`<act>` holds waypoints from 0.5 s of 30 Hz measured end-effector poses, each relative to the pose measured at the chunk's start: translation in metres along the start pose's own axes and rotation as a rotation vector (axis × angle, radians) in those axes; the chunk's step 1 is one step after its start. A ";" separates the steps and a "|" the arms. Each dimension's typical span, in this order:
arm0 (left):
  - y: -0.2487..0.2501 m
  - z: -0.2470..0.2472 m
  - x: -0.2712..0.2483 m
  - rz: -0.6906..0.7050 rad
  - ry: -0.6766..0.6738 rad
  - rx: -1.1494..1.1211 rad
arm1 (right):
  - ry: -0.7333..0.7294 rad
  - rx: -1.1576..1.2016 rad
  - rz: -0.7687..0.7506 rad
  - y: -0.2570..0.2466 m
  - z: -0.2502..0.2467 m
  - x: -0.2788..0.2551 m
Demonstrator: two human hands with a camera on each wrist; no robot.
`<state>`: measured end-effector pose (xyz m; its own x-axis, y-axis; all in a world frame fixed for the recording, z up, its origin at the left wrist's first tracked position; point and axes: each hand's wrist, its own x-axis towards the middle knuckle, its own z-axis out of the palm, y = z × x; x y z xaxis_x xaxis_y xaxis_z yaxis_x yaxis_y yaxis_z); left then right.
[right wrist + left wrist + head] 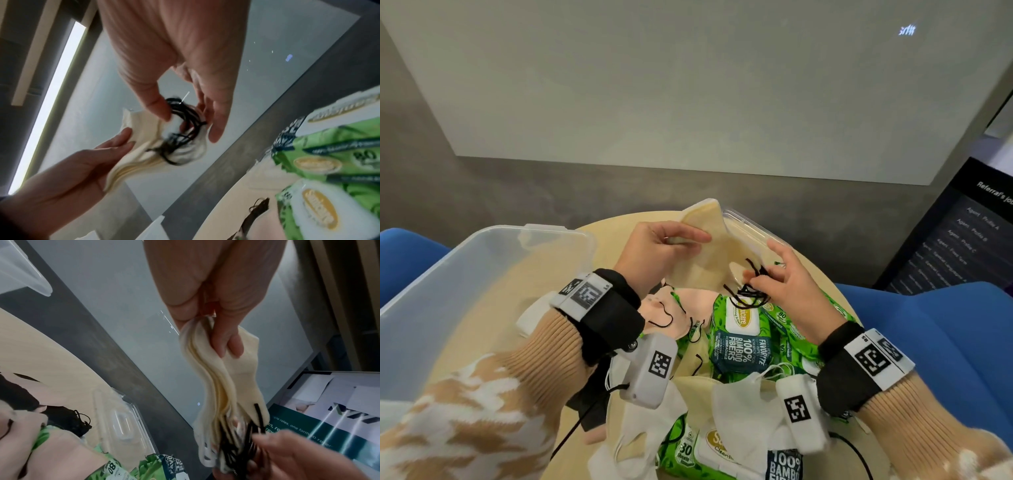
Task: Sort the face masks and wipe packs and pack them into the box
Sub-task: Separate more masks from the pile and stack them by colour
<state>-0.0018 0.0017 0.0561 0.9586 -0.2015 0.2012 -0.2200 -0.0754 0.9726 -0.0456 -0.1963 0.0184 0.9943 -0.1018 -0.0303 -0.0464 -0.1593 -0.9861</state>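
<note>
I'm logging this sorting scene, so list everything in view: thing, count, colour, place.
cream masks: a stack, cream with black ear loops, held above the table
pink masks: a few, pink, table centre
white masks: several, white, near edge
wipe packs: several, green, centre and near edge
box: one, clear, left
lid: one, clear, far edge
table: one, round, light wood
chairs: blue, either side
hands: left hand pinches the stack; right hand gathers the loops

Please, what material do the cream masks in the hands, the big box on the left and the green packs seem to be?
Cream face masks: soft matte fabric, likely non-woven; the stack bends in layers.
Large translucent box: frosted rigid plastic; the table shows through its walls.
Green wipe packs: glossy printed plastic film, with highlights and creases.
</note>
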 end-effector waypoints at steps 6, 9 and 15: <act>0.000 0.003 -0.002 0.050 0.016 0.039 | 0.001 -0.065 -0.012 0.002 0.004 -0.004; 0.002 -0.001 -0.002 0.074 0.029 0.066 | 0.008 -0.108 -0.017 0.004 -0.003 -0.001; 0.001 0.001 -0.003 0.125 0.039 0.109 | 0.018 -0.139 -0.042 0.003 -0.003 0.002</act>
<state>-0.0050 0.0008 0.0565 0.9283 -0.1780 0.3264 -0.3543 -0.1580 0.9217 -0.0442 -0.1999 0.0158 0.9939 -0.1093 0.0145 -0.0188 -0.2977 -0.9545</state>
